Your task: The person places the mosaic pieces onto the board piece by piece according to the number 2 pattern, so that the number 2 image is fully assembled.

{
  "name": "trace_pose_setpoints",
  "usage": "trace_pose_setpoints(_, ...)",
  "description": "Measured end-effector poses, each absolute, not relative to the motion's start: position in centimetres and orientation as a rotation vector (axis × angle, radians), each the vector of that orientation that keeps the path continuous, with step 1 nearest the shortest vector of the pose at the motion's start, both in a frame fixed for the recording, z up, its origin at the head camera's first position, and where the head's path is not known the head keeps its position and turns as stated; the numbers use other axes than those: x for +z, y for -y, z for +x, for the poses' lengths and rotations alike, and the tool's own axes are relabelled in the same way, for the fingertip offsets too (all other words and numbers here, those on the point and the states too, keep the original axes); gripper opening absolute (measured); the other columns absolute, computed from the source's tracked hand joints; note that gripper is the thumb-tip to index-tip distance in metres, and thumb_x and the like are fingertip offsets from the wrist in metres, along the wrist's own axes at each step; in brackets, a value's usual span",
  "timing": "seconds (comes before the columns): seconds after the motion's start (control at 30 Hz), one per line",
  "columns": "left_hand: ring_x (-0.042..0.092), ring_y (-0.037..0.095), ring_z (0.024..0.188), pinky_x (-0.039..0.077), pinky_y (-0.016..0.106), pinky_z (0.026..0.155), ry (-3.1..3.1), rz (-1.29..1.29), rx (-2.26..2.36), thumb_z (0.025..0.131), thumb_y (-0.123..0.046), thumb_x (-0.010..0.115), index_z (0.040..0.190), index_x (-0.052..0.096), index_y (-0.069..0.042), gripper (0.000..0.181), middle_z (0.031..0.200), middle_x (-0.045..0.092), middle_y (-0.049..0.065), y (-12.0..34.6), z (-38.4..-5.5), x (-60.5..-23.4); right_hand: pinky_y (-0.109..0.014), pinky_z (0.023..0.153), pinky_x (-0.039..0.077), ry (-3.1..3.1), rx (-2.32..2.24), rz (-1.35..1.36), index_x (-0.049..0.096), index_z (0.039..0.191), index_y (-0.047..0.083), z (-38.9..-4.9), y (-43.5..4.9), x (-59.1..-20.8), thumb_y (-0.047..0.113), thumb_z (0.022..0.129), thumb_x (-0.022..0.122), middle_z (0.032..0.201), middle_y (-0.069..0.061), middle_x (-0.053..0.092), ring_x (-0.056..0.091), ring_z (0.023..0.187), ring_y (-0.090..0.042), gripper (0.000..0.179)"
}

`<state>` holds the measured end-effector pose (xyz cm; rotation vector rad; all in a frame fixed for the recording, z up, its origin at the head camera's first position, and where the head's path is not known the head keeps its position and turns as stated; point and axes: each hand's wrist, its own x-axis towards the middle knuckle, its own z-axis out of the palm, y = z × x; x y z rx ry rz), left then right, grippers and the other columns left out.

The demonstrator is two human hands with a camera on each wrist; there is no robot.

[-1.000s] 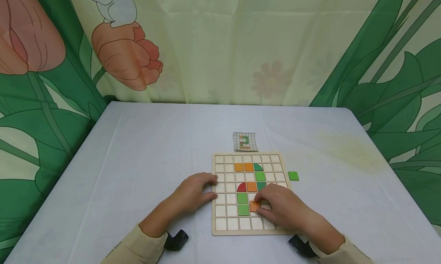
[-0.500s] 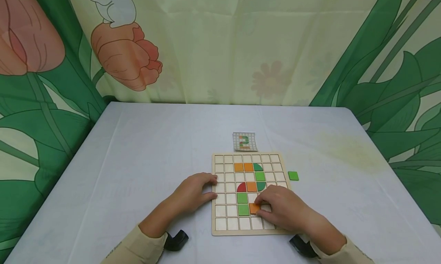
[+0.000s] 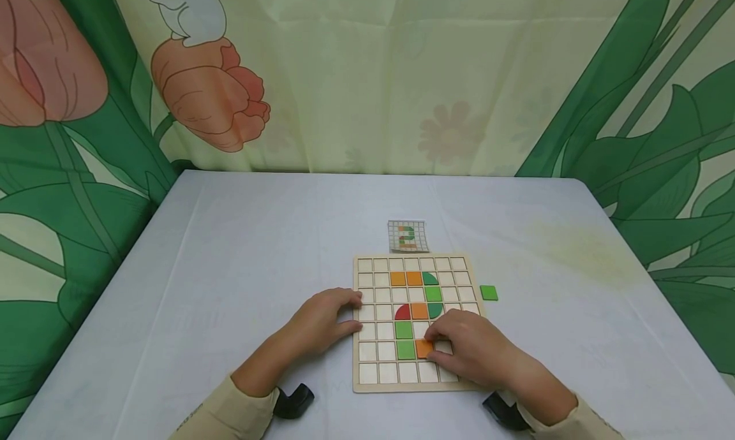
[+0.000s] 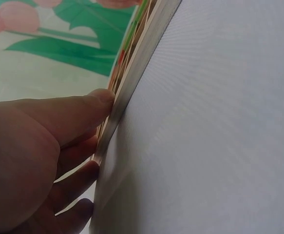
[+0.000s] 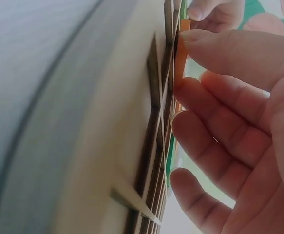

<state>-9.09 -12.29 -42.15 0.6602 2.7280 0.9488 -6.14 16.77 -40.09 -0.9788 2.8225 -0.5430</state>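
Note:
A wooden grid board (image 3: 402,388) lies on the table, several colored tiles set in its cells. My right hand (image 3: 473,344) pinches an orange square tile (image 3: 423,349) between thumb and fingers, beside a green square tile (image 3: 406,349) low on the board. In the right wrist view that orange tile (image 5: 181,53) appears tilted up from the grid. My left hand (image 3: 321,319) rests against the board's left edge; in the left wrist view the thumb and fingertips touch the wooden rim (image 4: 132,78). Above sit a red quarter-round tile (image 3: 403,312) and a dark green rounded tile (image 3: 435,310).
A small pattern card (image 3: 408,236) lies just beyond the board's far edge. One loose green square tile (image 3: 489,293) is right of the board. White cloth covers the table (image 3: 275,236), and a printed curtain (image 3: 356,76) hangs behind.
My right hand has moved the orange tile slightly toward me, down to the cell beside the lower green square. The left hand stays against the board's edge.

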Motion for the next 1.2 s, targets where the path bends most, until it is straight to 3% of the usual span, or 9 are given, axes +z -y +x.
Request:
trace_pose_setpoints(0.53,0.054,0.027,0.128,0.043,0.046,0.107,-2.731,0.652,0.939,0.089,-0.019,0.079,0.117,0.069,-0.008,0.032,0.131,0.064,0.005,12.3,-9.1,-42.2,-0.037,0.085,0.053,-2.763,-0.605,-0.876,0.069,0.098,0.022,-6.4,-16.9,-40.1,0.030,0.085,0.081,0.095,0.017,0.061,0.056,0.091,-0.009,0.019)
trace_pose_setpoints(0.87,0.056,0.027,0.126,0.044,0.045,0.106,-2.743,0.671,0.942,0.087,-0.015,0.079,0.114,0.069,-0.007,0.030,0.129,0.065,0.006,12.2,-9.2,-42.3,-0.035,0.082,0.053,-2.800,-0.658,-0.979,0.070,0.100,0.018,-6.8,-17.7,-39.9,0.029,0.084,0.081,0.097,0.013,0.064,0.060,0.092,-0.012,0.022)
trace_pose_setpoints(1.2,0.056,0.027,0.126,0.045,0.045,0.105,-2.735,0.675,0.955,0.087,-0.015,0.079,0.113,0.069,-0.007,0.029,0.129,0.065,0.006,12.3,-9.2,-42.4,-0.040,0.077,0.053,-2.916,-0.675,-0.666,0.069,0.102,0.014,-8.3,-20.6,-38.8,0.020,0.087,0.078,0.097,0.006,0.065,0.061,0.088,-0.016,0.019)
